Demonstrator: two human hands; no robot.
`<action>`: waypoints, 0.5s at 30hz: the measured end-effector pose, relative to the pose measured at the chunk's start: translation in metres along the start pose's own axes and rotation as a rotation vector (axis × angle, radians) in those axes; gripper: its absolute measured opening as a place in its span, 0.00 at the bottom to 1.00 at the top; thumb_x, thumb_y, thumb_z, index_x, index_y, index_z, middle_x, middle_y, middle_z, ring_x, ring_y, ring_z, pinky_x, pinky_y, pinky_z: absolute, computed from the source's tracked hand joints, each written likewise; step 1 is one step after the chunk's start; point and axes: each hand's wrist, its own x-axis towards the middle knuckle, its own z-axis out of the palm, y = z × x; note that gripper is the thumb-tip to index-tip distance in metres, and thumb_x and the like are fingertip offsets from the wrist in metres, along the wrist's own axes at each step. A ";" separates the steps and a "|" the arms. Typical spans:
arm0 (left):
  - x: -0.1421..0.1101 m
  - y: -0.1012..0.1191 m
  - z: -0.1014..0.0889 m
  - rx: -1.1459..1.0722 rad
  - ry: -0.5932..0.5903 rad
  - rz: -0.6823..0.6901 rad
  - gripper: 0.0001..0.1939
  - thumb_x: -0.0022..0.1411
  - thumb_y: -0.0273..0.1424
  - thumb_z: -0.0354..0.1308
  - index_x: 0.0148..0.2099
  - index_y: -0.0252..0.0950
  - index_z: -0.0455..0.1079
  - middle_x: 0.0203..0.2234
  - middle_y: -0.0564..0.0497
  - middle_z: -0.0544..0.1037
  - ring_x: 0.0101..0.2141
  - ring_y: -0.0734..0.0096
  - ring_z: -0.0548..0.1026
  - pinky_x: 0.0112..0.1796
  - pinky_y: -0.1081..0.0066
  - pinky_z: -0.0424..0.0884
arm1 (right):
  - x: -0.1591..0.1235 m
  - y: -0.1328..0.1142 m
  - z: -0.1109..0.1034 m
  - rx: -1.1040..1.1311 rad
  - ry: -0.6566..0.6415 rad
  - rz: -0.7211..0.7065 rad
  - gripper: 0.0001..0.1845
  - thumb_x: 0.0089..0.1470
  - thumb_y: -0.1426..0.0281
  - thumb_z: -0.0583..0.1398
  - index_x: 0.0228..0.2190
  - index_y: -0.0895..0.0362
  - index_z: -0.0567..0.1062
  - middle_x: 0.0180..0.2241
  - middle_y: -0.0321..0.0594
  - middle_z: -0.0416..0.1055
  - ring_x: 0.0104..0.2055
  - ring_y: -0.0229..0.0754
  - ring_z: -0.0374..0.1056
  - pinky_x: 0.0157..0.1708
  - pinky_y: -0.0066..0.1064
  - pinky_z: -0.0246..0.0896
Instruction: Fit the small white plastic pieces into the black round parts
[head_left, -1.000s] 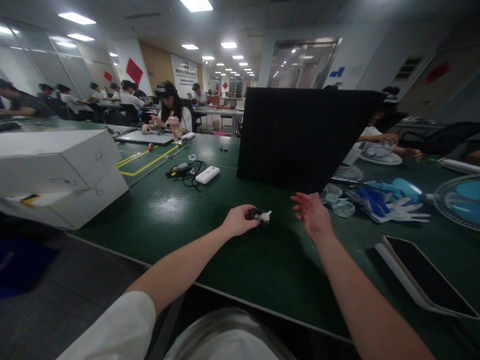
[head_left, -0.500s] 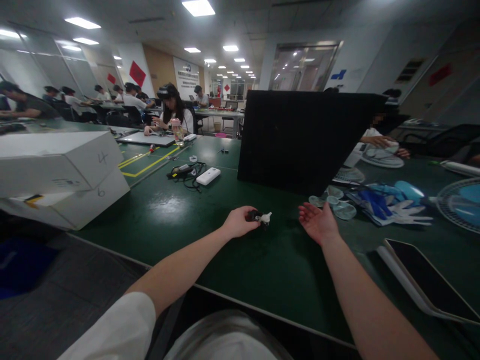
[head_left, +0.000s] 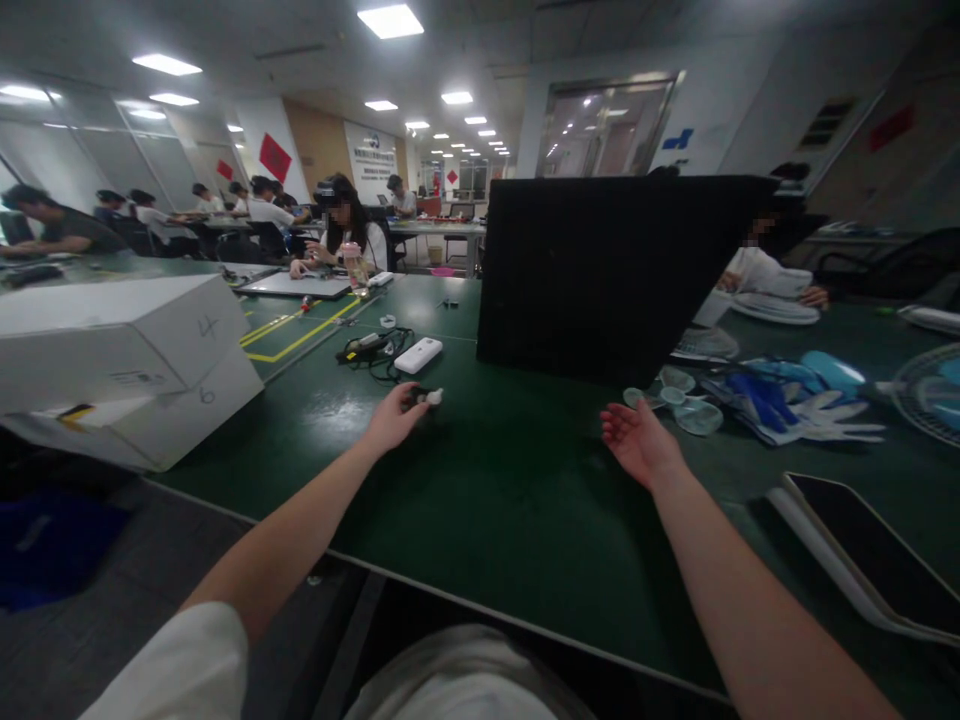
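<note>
My left hand (head_left: 391,417) is closed around a small black part with a white end (head_left: 433,397), just above the green table (head_left: 480,520). The part's exact kind is too small and partly hidden to make out. A white box-shaped device (head_left: 418,354) and tangled black cables (head_left: 375,349) lie beyond that hand. My right hand (head_left: 636,440) rests on its edge over the table, palm turned inward, fingers loosely curled and holding nothing. Right beside its fingertips lies a translucent fan blade (head_left: 696,417).
A large black panel (head_left: 600,280) stands ahead. White boxes (head_left: 195,350) are stacked at left. Blue and white gloves (head_left: 795,405), a fan grille (head_left: 926,395) and a phone-like slab (head_left: 862,550) lie at right. Across the table sits a person (head_left: 352,235); another person (head_left: 754,265) is behind the panel's right side.
My left hand has moved left and slightly away from me, carrying the small black and white part. My right hand has stayed nearly in place.
</note>
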 end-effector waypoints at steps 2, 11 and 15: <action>0.005 -0.014 -0.030 -0.025 0.094 -0.087 0.30 0.61 0.39 0.66 0.62 0.36 0.67 0.41 0.45 0.78 0.31 0.73 0.74 0.34 0.71 0.75 | 0.000 0.001 0.000 0.000 0.000 -0.007 0.18 0.68 0.57 0.52 0.35 0.54 0.76 0.29 0.42 0.77 0.27 0.39 0.72 0.25 0.30 0.71; 0.012 -0.036 -0.080 -0.167 0.167 -0.263 0.29 0.60 0.41 0.64 0.62 0.43 0.66 0.41 0.48 0.76 0.26 0.78 0.71 0.26 0.72 0.75 | -0.001 0.002 -0.001 0.013 0.003 -0.002 0.18 0.68 0.58 0.54 0.35 0.55 0.76 0.29 0.42 0.77 0.27 0.39 0.72 0.26 0.29 0.71; 0.015 -0.035 -0.082 -0.081 0.267 -0.240 0.29 0.61 0.40 0.63 0.62 0.40 0.67 0.39 0.48 0.77 0.26 0.78 0.71 0.29 0.73 0.75 | 0.001 0.002 -0.002 0.002 -0.004 -0.004 0.17 0.67 0.58 0.54 0.35 0.54 0.76 0.29 0.41 0.78 0.27 0.39 0.73 0.26 0.29 0.71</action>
